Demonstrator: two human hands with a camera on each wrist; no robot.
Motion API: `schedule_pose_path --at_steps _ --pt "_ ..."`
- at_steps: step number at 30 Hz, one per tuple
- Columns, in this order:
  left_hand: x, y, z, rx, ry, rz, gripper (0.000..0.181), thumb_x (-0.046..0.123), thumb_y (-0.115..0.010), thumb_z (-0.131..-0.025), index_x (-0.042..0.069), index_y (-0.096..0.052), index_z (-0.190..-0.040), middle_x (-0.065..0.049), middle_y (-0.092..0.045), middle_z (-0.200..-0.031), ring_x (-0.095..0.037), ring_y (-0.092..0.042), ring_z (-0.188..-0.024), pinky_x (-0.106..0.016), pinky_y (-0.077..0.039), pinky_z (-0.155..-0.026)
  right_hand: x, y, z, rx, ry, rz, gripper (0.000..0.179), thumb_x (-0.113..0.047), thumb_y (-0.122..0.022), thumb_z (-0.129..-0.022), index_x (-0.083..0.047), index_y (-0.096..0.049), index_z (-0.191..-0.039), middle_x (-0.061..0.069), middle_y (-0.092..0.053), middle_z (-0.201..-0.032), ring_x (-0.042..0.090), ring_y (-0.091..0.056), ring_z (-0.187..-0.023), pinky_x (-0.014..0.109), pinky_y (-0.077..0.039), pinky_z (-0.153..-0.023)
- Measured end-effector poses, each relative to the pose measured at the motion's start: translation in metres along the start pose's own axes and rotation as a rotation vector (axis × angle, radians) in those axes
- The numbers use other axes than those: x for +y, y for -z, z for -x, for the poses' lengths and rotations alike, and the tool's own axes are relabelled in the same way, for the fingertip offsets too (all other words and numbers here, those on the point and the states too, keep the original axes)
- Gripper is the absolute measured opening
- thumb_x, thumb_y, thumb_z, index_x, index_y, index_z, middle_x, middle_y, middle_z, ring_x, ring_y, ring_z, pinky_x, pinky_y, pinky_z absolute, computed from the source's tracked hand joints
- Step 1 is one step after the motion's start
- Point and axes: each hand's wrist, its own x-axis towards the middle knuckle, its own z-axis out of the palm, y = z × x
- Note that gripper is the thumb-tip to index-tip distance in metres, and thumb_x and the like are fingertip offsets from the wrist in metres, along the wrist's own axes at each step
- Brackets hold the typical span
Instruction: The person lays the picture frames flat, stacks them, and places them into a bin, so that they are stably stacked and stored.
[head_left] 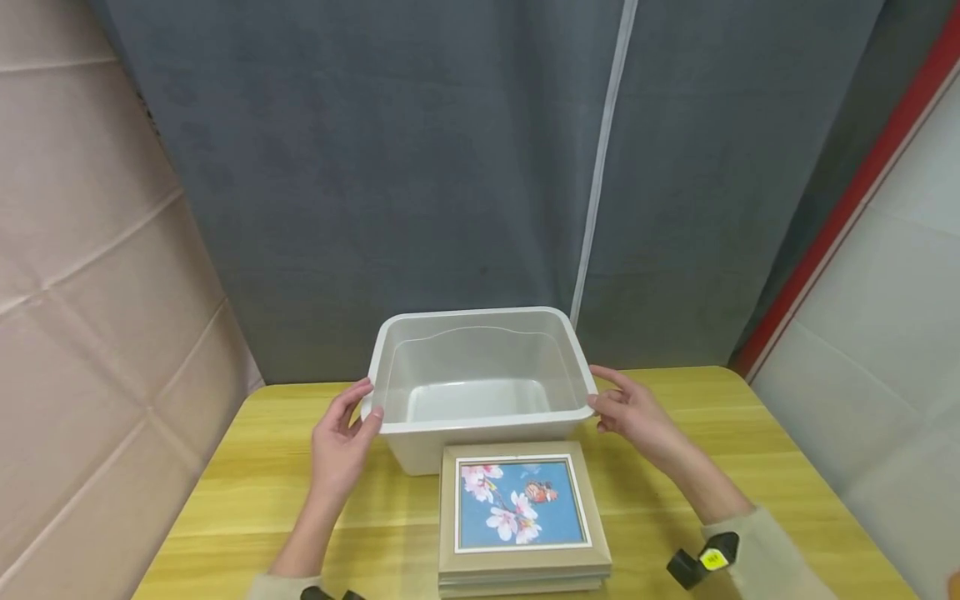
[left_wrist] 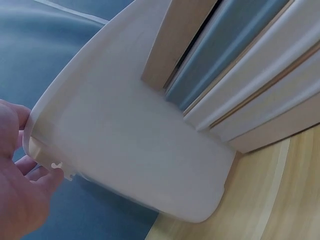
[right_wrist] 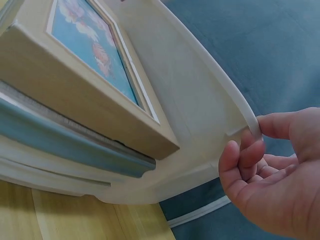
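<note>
A light grey plastic tub [head_left: 480, 424] with an empty inside stands near the back of the table. My left hand [head_left: 341, 442] grips its left rim, with fingertips tucked under the edge in the left wrist view. At the opposite end, my right hand [right_wrist: 272, 170] pinches the rim between thumb and curled fingers. Just in front of the tub lies a stack of several picture frames [head_left: 525, 575]. The top one has a beige border around a picture of pink blossoms [head_left: 517, 508] on blue. Blue-grey and white frame edges [left_wrist: 220, 55] show beneath it.
The yellow wood-grain table [head_left: 247, 483] extends to both sides of the tub. A dark grey curtain [head_left: 375, 183] hangs behind its back edge. Pale cloth [head_left: 97, 275] covers the left side, and a white panel with a red edge [head_left: 847, 192] rises at the right.
</note>
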Motion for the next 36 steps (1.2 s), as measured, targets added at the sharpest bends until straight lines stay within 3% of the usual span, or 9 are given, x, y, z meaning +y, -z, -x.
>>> schedule_pose_path --at_steps 12,19,24,28,31,36 --pt "-0.004 -0.016 0.001 -0.04 -0.026 0.035 0.035 -0.014 -0.063 -0.093 -0.013 -0.059 -0.128 -0.022 -0.053 -0.143 -0.039 -0.044 -0.14 -0.017 -0.048 -0.098 0.003 0.012 0.01 0.061 -0.001 0.022 0.062 -0.008 -0.057 -0.104 0.005 -0.028 -0.157 0.009 -0.07 -0.1 0.013 -0.057 -0.073 0.027 -0.057 -0.072" --pt "0.0 -0.01 0.008 -0.048 -0.021 0.038 0.045 -0.016 -0.062 -0.093 -0.011 -0.054 -0.137 -0.02 -0.052 -0.144 -0.023 -0.053 -0.134 -0.019 -0.05 -0.098 0.006 0.01 0.014 0.082 -0.01 -0.017 0.059 -0.012 -0.056 -0.105 0.004 -0.03 -0.156 0.002 -0.064 -0.091 0.01 -0.055 -0.069 0.027 -0.057 -0.071" --pt "0.004 0.005 0.024 -0.064 0.015 0.005 0.057 -0.011 -0.063 -0.095 -0.003 -0.045 -0.148 -0.004 -0.051 -0.145 -0.012 -0.054 -0.13 -0.02 -0.05 -0.099 0.009 0.007 0.025 0.128 -0.024 0.039 0.058 -0.019 -0.052 -0.108 0.004 -0.029 -0.156 0.007 -0.061 -0.095 0.015 -0.058 -0.071 0.03 -0.057 -0.07" --pt "0.006 0.017 0.039 -0.079 -0.014 -0.031 0.062 -0.012 -0.064 -0.094 -0.003 -0.041 -0.151 0.004 -0.052 -0.142 -0.013 -0.056 -0.128 -0.02 -0.052 -0.096 0.014 0.004 0.039 0.153 0.003 0.048 0.056 -0.019 -0.049 -0.109 0.005 -0.028 -0.156 0.009 -0.063 -0.101 0.016 -0.06 -0.073 0.03 -0.057 -0.071" --pt "0.006 0.023 0.053 -0.123 -0.036 -0.072 0.063 -0.011 -0.065 -0.094 -0.002 -0.04 -0.151 0.004 -0.052 -0.142 -0.014 -0.056 -0.127 -0.021 -0.053 -0.094 0.022 -0.001 0.051 0.182 0.062 0.076 0.053 -0.015 -0.049 -0.11 0.007 -0.03 -0.154 0.008 -0.065 -0.1 0.015 -0.061 -0.071 0.029 -0.058 -0.069" --pt "0.005 0.027 0.082 -0.19 0.037 -0.156 0.061 -0.001 -0.067 -0.097 0.005 -0.042 -0.152 0.0 -0.051 -0.145 -0.01 -0.056 -0.127 -0.021 -0.053 -0.093 0.041 -0.014 0.071 0.242 0.143 0.136 0.049 -0.005 -0.051 -0.107 0.01 -0.035 -0.151 0.007 -0.068 -0.101 0.015 -0.062 -0.069 0.028 -0.059 -0.064"
